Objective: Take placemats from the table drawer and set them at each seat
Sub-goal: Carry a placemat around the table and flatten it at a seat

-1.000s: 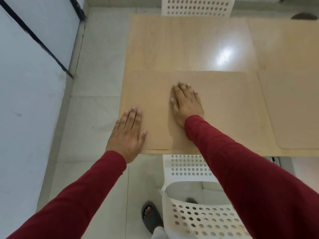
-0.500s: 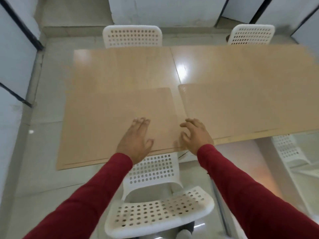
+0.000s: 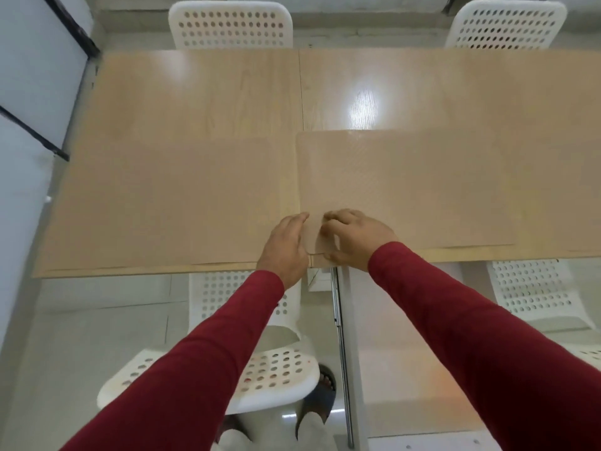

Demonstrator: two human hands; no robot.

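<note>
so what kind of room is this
Probably a plain dining or canteen area: a long wooden table, white perforated plastic chairs along both sides, and a tan placemat laid at a seat.

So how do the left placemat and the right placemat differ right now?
The left placemat lies flat with no hand gripping it, though the left hand lies over its near right corner; the right placemat has the right hand curled at its near left corner. The left placemat blends into the table, its edges faint; the right placemat's outline and rounded corners show clearly. Both are tan, rectangular and sit along the near edge.
</note>
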